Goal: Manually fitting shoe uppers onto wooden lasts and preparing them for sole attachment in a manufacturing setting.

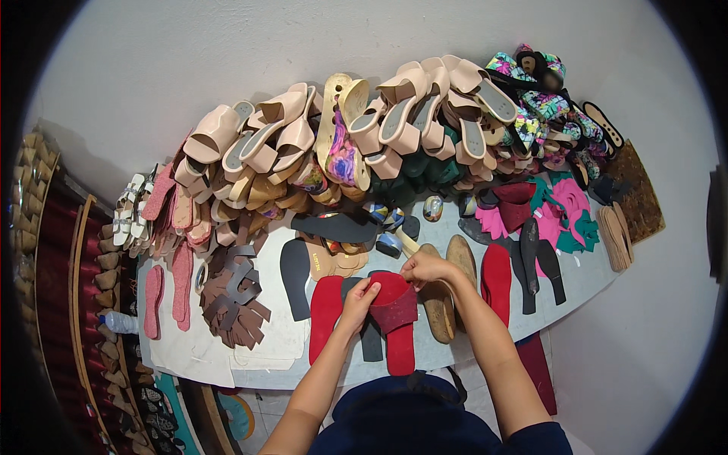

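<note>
A red slide sandal upper with its red insole (400, 349) is between my two hands, near the table's front edge. Its dark red strap (396, 312) arches over the insole. My left hand (359, 305) grips the strap's left edge, thumb on top. At the strap's upper right edge, the fingers of my right hand (425, 270) are pinched together. Left of the sandal lies another red insole (324, 315), with a dark grey sole (371, 341) partly under the sandal. Wooden shoe lasts (438, 317) lie beside my right forearm. Farther right is a red insole (496, 282).
Beige heeled sandals (406, 106) are piled along the wall, with patterned ones (542, 106) at right. Brown strap pieces (231, 296) and pink insoles (182, 284) lie left. Pink and green scraps (569, 208) lie right. A shelf of lasts (110, 303) stands far left.
</note>
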`<state>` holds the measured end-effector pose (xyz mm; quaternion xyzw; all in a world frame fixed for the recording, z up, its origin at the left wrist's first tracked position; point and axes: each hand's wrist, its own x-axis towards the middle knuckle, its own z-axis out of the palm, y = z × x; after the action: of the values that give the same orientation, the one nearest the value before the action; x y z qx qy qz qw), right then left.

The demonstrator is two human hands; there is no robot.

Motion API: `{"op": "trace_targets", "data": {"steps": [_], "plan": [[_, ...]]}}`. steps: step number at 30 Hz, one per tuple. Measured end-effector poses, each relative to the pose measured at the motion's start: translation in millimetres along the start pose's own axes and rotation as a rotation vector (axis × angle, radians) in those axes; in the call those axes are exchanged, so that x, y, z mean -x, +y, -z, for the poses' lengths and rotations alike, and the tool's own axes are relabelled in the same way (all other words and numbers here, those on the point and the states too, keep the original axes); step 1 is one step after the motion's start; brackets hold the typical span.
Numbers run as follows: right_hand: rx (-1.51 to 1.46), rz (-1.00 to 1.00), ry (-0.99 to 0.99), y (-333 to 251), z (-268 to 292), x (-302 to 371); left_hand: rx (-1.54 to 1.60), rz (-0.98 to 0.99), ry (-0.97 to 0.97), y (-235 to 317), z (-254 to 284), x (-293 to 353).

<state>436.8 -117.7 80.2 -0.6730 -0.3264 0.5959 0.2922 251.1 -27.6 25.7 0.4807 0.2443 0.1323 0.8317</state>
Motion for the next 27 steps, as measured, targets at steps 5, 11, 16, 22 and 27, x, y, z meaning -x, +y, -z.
{"op": "trace_targets", "data": {"steps": [5,11,16,22,27], "plan": [[0.017,0.0,0.0,4.4,-0.7,-5.8,-0.024,-0.02,-0.004,-1.9,3.3,0.5],[-0.079,0.026,-0.059,19.5,-0.9,-11.5,-0.016,-0.013,-0.014,1.2,1.5,-0.3],[-0.346,0.064,-0.354,20.5,8.5,-4.0,-0.009,0.002,-0.071,8.2,-4.8,3.7],[-0.238,0.051,-0.523,19.9,21.0,-1.0,-0.03,-0.007,-0.113,12.3,-14.3,2.1],[-0.059,0.065,-0.352,-0.4,6.3,3.2,-0.018,-0.029,-0.057,7.3,-5.9,6.0]]}}
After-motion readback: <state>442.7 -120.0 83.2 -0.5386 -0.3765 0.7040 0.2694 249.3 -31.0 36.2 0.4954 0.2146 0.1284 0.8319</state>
